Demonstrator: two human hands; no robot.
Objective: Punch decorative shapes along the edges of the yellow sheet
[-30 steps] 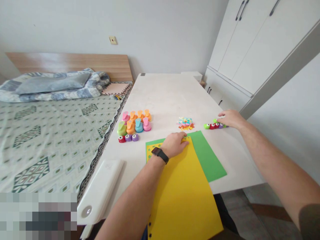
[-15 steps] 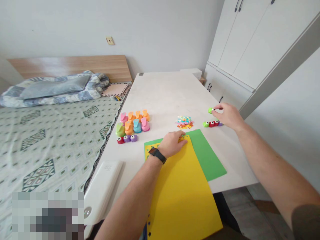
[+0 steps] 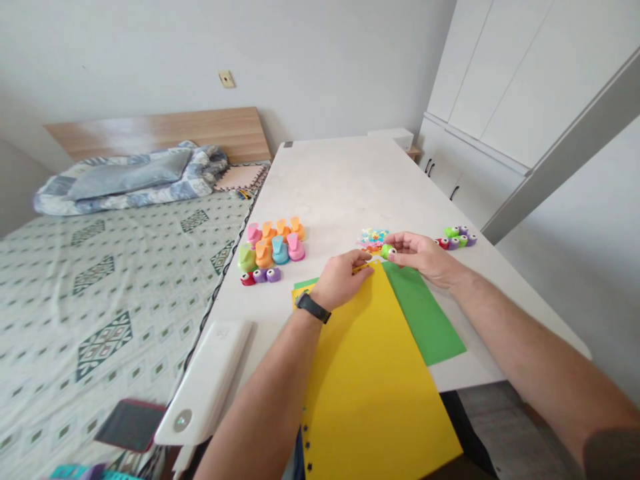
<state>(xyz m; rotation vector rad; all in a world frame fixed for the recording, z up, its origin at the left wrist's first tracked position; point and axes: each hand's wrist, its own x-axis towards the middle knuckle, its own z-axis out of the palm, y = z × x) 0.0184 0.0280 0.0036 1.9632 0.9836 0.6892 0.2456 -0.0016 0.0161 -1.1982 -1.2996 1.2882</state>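
Observation:
My left hand (image 3: 343, 277), with a black watch band on the wrist, is closed on the far edge of a yellow sheet of paper (image 3: 375, 380), its fingertips pinching there. Star-shaped holes run along the sheet's near left edge. Between the fingers of my right hand (image 3: 425, 259) is a small green craft punch (image 3: 387, 252), close to the yellow sheet's far right corner. Beneath the yellow sheet lies a green sheet (image 3: 430, 327), showing mostly on the right. Just beyond the hands is a pile of small colourful paper cutouts (image 3: 374, 236), partly hidden.
Larger coloured punches (image 3: 280, 250) stand at the left of the white table (image 3: 340, 180), with small punches (image 3: 260, 276) before them. More small punches (image 3: 463, 240) sit at the right. A long white device (image 3: 215, 367) lies front left, beside the bed (image 3: 150, 280).
My right hand has brought the green punch from the right side of the table leftward and nearer, up to the yellow sheet's corner. My left hand stays on the sheet. The view has shifted slightly.

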